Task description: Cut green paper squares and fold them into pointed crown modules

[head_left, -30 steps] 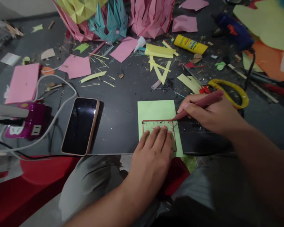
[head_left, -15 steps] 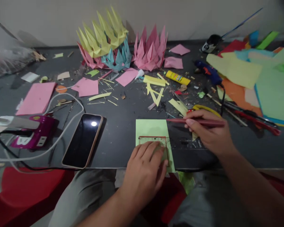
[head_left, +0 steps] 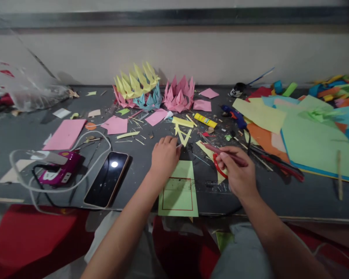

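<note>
The right hand (head_left: 237, 168) holds a pen (head_left: 213, 149) by the scissors (head_left: 219, 166); the left hand (head_left: 164, 157) is down beside yellow strips (head_left: 182, 122), past green paper (head_left: 177, 197) with a red square (head_left: 177, 210) and a clear ruler (head_left: 212, 187) across it.

Dark table (head_left: 139, 159) bears green paper (head_left: 177, 199); also phone (head_left: 107, 180).

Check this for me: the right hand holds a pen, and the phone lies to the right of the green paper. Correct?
Not quite: the head view shows the phone left of the green paper. The right hand does hold a pen.
</note>
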The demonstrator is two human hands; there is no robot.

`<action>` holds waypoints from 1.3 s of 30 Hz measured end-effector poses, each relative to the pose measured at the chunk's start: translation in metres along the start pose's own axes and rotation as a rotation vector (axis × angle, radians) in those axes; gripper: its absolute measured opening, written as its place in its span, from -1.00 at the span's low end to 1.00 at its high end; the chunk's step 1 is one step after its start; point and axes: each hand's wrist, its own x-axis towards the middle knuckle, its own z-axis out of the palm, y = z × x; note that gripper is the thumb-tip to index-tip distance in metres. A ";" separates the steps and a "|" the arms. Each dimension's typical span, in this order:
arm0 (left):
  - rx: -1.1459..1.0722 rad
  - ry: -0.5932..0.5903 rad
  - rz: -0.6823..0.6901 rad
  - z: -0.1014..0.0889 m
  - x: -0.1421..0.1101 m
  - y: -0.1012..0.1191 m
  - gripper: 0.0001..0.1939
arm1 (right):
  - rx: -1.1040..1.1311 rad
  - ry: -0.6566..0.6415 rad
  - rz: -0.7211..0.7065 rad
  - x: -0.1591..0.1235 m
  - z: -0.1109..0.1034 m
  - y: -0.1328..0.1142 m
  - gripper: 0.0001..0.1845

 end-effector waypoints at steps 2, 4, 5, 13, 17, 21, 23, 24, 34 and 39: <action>0.021 -0.029 0.058 0.007 0.012 0.001 -0.77 | 0.000 -0.031 0.024 0.003 -0.006 0.001 -0.89; 0.003 -0.048 0.080 0.012 0.017 0.000 -0.81 | 0.031 -0.085 0.034 0.003 -0.012 0.001 -0.89; -0.014 -0.052 0.081 0.013 0.018 -0.001 -0.82 | 0.049 -0.111 0.037 0.003 -0.014 0.000 -0.88; -1.000 0.079 -0.197 0.009 0.005 0.001 -0.70 | -0.068 -0.200 0.063 0.000 -0.019 -0.007 -0.80; -1.574 0.044 -0.384 0.005 -0.004 0.007 -0.82 | -0.106 -0.272 0.040 -0.004 -0.013 -0.015 -0.81; -1.682 -0.006 -0.441 0.004 -0.007 0.010 -0.86 | -0.139 -0.297 -0.017 -0.006 -0.011 -0.017 -0.83; -1.673 -0.026 -0.440 0.004 -0.008 0.011 -0.86 | -0.144 -0.300 -0.033 -0.006 -0.011 -0.016 -0.84; -1.658 -0.033 -0.434 0.004 -0.008 0.011 -0.85 | -0.144 -0.299 -0.039 -0.006 -0.011 -0.015 -0.84; -1.477 -0.046 -0.335 -0.002 -0.013 0.007 -0.89 | -0.182 -0.263 -0.083 -0.007 -0.014 -0.016 -0.86; -1.409 -0.165 -0.193 -0.003 -0.016 0.009 -0.89 | -0.163 -0.330 -0.032 -0.008 -0.012 -0.015 -0.85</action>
